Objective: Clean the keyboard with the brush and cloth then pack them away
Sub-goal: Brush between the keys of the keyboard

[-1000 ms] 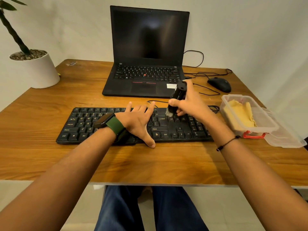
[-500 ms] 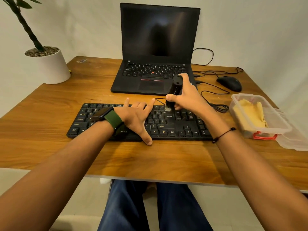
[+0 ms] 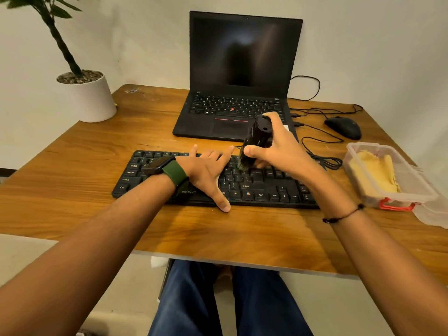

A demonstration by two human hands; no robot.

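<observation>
A black keyboard [image 3: 266, 187] lies across the middle of the wooden desk [image 3: 84, 166]. My left hand [image 3: 206, 173] rests flat on its centre keys with fingers spread and the thumb over the front edge. My right hand [image 3: 274, 146] grips a black brush [image 3: 255, 139], tilted, with its bristles down on the keys just right of my left hand. A yellow cloth [image 3: 373, 170] lies folded inside a clear plastic box [image 3: 424, 190] at the right of the desk.
An open black laptop [image 3: 242, 76] stands behind the keyboard. A black mouse [image 3: 343, 127] and loose cables [image 3: 322, 154] lie at the back right. The box's clear lid [image 3: 434, 214] sits beside it near the right edge. A white plant pot [image 3: 89, 98] stands back left.
My right hand has swept the brush a little across the keys in the centre-right of the keyboard. My left hand stays flat on the keyboard. The camera has shifted.
</observation>
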